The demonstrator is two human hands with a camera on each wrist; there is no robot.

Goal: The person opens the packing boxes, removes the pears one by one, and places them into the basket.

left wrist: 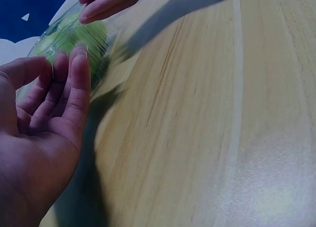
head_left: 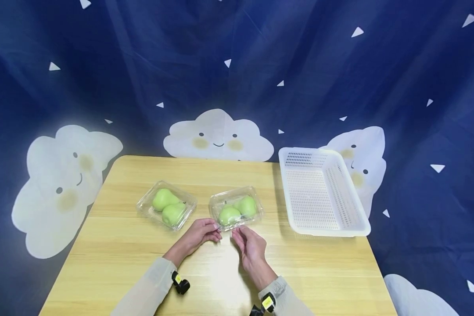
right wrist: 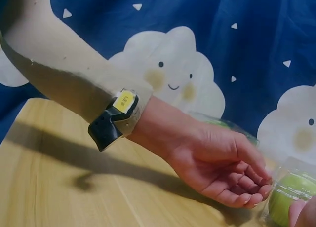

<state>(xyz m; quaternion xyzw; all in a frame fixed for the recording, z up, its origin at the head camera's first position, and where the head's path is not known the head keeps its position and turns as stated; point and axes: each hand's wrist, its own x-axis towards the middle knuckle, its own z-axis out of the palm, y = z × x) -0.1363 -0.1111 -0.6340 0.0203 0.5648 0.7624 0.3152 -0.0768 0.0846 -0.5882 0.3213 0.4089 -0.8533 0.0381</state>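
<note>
Two green pears (head_left: 229,215) lie in a clear plastic clamshell box (head_left: 218,201) at the middle of the table. At its near left corner my left hand (head_left: 200,232) pinches the edge between thumb and forefinger. My right hand (head_left: 252,246) pinches the same near edge farther right. In the left wrist view, the left hand (left wrist: 44,118) is palm up, its other fingers loosely bent below the box. Only fingertips of the right hand (right wrist: 305,216) show in the right wrist view. Whether the lid is fastened cannot be told.
Left of the hands stands a second clear box (head_left: 145,205) holding two green pears (head_left: 163,199). A white perforated plastic basket (head_left: 332,232) sits at the right edge of the wooden table (head_left: 150,171). Behind hangs a dark blue curtain (head_left: 205,52) with clouds.
</note>
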